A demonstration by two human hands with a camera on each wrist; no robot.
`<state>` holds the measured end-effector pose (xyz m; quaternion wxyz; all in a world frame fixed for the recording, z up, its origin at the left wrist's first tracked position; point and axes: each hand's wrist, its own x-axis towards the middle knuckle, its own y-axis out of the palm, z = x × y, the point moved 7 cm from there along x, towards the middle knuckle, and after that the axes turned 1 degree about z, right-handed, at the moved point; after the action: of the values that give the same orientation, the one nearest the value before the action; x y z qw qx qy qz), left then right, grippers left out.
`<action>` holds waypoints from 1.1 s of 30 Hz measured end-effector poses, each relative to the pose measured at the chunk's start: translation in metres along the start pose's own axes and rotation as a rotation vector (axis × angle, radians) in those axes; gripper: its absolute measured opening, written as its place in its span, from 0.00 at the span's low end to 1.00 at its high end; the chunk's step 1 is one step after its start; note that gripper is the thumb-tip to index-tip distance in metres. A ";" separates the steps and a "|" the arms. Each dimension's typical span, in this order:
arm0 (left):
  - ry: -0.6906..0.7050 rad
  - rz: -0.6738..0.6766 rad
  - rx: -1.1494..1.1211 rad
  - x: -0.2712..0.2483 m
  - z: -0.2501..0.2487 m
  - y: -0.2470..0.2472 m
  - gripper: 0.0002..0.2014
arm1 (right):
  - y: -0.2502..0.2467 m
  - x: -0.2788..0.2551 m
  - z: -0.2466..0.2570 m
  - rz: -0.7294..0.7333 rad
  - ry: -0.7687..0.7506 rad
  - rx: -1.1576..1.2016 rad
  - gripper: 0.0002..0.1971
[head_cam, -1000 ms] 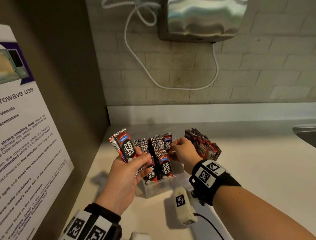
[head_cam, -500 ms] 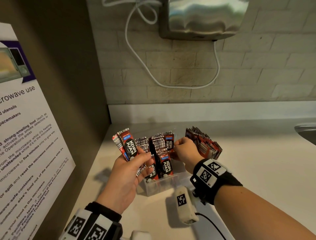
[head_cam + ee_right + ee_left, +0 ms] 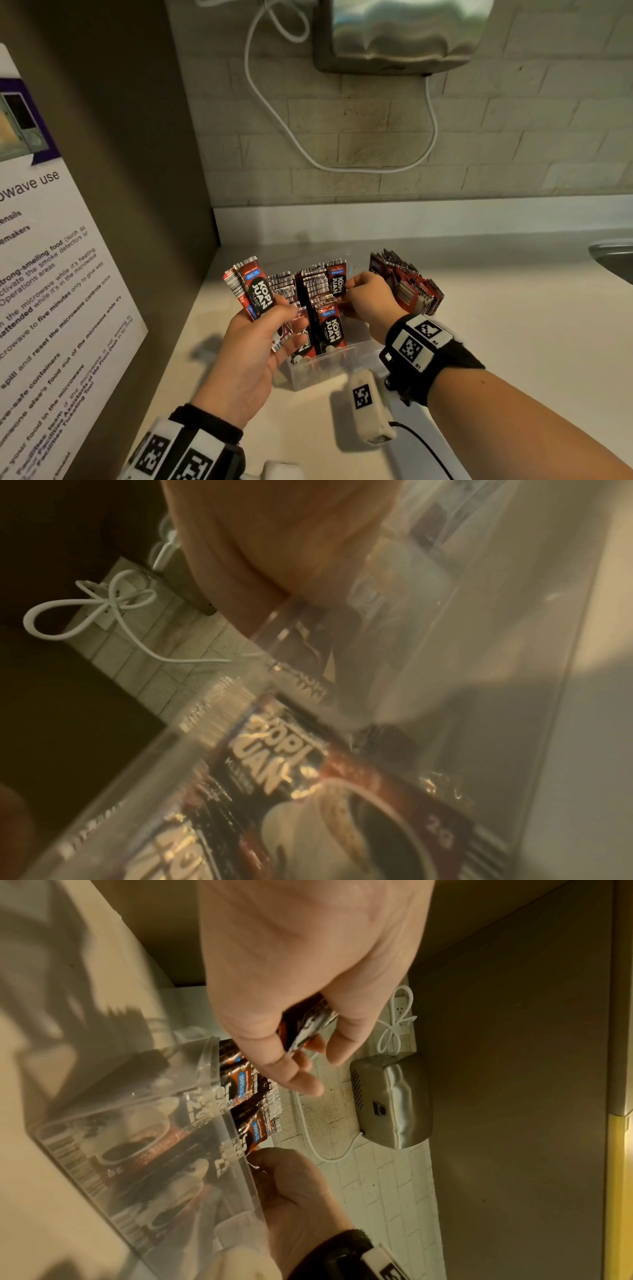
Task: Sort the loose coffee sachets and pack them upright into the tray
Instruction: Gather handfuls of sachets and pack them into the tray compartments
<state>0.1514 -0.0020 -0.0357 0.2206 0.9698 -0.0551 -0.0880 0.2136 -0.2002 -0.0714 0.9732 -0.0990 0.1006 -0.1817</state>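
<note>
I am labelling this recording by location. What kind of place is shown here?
Probably a shared office pantry or kitchenette. A notice on microwave use hangs at the left, a sink edge shows at the right of the countertop, and a clear tray holds instant coffee sachets.

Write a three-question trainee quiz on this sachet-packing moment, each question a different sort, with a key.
1. True or false: the left hand holds a few sachets fanned above the counter.
2. Multiple choice: where does the unsorted stack of sachets sit? A) in the sink B) on the counter beyond the right hand C) inside the clear tray
3. Fill in: the sachets in the tray stand ____.

Key: 1 true; 2 B; 3 upright.
</note>
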 end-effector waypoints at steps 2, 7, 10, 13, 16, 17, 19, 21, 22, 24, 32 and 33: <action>-0.011 0.005 -0.039 0.000 -0.002 0.001 0.04 | -0.001 -0.001 0.002 -0.012 -0.024 0.009 0.12; -0.004 0.027 -0.081 -0.002 -0.008 0.005 0.10 | -0.012 -0.023 0.024 -0.098 -0.184 0.186 0.11; 0.008 0.033 -0.057 -0.003 -0.009 0.006 0.08 | -0.022 -0.044 0.044 -0.141 -0.284 0.247 0.10; 0.011 0.063 0.022 -0.005 -0.005 0.010 0.06 | -0.016 -0.065 0.061 0.019 -0.298 0.247 0.04; 0.049 0.093 0.112 -0.006 -0.004 0.017 0.08 | 0.007 -0.087 0.067 0.330 -0.228 0.124 0.11; 0.064 0.102 0.141 -0.006 -0.004 0.020 0.08 | 0.015 -0.094 0.066 0.416 -0.218 0.081 0.12; 0.075 0.106 0.166 -0.008 -0.004 0.023 0.07 | 0.017 -0.099 0.066 0.444 -0.234 0.090 0.09; 0.057 0.097 0.144 -0.008 -0.004 0.022 0.07 | 0.003 -0.094 0.071 0.321 -0.222 0.229 0.05; 0.043 0.083 0.121 -0.008 -0.005 0.020 0.08 | -0.008 -0.090 0.073 0.237 -0.208 0.331 0.04; 0.014 0.033 0.058 -0.007 -0.005 0.013 0.09 | -0.030 -0.078 0.079 0.054 -0.210 0.479 0.05; -0.019 0.031 -0.047 -0.011 -0.008 0.015 0.10 | -0.024 -0.024 0.053 -0.012 -0.056 0.107 0.14; -0.019 0.032 -0.046 -0.011 -0.008 0.015 0.09 | -0.020 -0.017 0.044 0.003 -0.018 0.052 0.12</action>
<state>0.1408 -0.0104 -0.0201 0.2436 0.9626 -0.0707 -0.0948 0.2019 -0.2051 -0.0221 0.9765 -0.0754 0.0872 -0.1819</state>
